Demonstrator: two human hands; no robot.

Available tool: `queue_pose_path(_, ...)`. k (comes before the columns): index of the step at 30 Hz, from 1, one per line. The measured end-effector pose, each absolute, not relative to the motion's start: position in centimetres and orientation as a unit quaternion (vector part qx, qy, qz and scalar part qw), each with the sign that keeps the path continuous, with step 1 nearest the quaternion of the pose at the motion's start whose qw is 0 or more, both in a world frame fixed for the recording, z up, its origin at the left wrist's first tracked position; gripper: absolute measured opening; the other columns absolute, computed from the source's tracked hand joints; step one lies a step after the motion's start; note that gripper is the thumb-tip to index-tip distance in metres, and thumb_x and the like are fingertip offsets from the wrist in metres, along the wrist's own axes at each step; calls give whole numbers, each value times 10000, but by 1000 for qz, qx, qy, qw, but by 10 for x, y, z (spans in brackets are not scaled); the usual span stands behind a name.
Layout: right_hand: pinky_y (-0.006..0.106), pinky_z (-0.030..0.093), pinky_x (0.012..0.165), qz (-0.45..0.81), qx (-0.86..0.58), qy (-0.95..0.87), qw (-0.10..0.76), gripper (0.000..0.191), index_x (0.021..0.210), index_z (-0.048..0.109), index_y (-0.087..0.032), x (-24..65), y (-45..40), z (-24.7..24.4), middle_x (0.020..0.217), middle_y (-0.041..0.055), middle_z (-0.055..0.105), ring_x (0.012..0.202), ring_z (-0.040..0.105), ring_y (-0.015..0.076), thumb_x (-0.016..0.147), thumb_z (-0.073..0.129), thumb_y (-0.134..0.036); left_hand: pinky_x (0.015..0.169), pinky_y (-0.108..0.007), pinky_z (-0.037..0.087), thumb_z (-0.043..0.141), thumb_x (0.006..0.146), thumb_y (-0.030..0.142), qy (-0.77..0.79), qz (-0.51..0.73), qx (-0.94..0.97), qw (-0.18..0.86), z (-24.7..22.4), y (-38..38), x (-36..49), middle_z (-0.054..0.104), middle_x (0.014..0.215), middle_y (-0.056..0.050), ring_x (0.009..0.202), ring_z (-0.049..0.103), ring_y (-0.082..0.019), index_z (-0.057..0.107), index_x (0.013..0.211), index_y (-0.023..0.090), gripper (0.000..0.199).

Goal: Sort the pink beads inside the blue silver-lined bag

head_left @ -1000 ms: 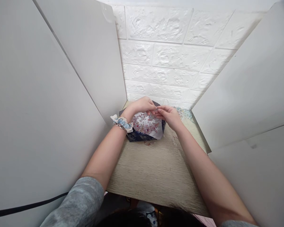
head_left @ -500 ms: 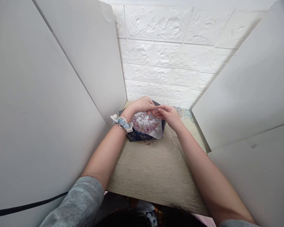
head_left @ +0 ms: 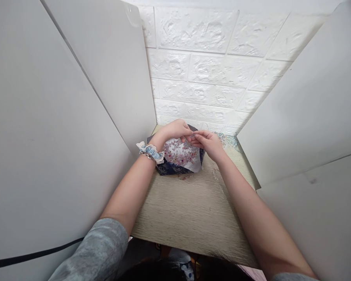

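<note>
Over a dark blue patterned folded tray (head_left: pixel 172 169), the fingertips of both hands meet. My left hand (head_left: pixel 177 129) is bent at the wrist and closed in a pinch. Opposite it, my right hand (head_left: pixel 209 143) pinches with thumb and forefinger. What lies between the fingertips is too small to make out. Pink, red and clear beads (head_left: pixel 179 152) are spread over the tray's white inside. A faint clear strand (head_left: pixel 217 175) lies on the table beside my right wrist. Some reddish beads (head_left: pixel 185 176) rest just outside the tray's near edge.
A heap of pale blue and clear bead strands (head_left: pixel 229 141) lies at the back right of the wooden table (head_left: pixel 187 210). White panels (head_left: pixel 111 70) close in on the left and right. A white brick-patterned wall (head_left: pixel 199 66) stands behind.
Both hands keep almost the same pinch over the tray. Only very slight shifts show at the fingertips.
</note>
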State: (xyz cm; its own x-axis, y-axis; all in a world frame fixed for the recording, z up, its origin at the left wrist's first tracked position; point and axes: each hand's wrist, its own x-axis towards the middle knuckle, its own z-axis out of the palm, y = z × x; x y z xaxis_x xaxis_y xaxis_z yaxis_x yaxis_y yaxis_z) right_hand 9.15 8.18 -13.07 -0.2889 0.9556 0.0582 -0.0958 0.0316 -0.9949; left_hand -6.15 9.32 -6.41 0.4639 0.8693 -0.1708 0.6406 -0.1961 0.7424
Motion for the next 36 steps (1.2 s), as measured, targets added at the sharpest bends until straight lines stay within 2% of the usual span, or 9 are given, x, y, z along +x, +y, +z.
queue_pose_path(18, 221, 509, 639, 578, -389, -558, 452, 169, 845, 564, -155, 91, 81, -130, 722, 22, 627, 667, 596, 90, 708, 530, -246, 450, -182, 363, 526, 640, 318, 501, 148, 753, 399, -64, 94, -59, 630, 629, -43, 439, 489, -59, 630, 626, 111, 232)
queue_pose_path(25, 233, 507, 635, 573, -396, -550, 462, 189, 834, 568, -156, 90, 80, -128, 703, 16, 627, 644, 592, 94, 683, 554, -269, 419, -173, 335, 545, 644, 317, 509, 168, 734, 418, -62, 91, -56, 572, 474, -19, 395, 447, -50, 643, 635, 101, 238)
queue_pose_path(36, 262, 478, 630, 509, -413, -583, 480, 245, 835, 599, -165, 90, 76, -120, 711, 16, 632, 650, 586, 126, 639, 570, -311, 457, -168, 369, 533, 667, 273, 466, 198, 707, 493, -66, 93, -61, 629, 622, -52, 476, 498, -50, 632, 669, 100, 199)
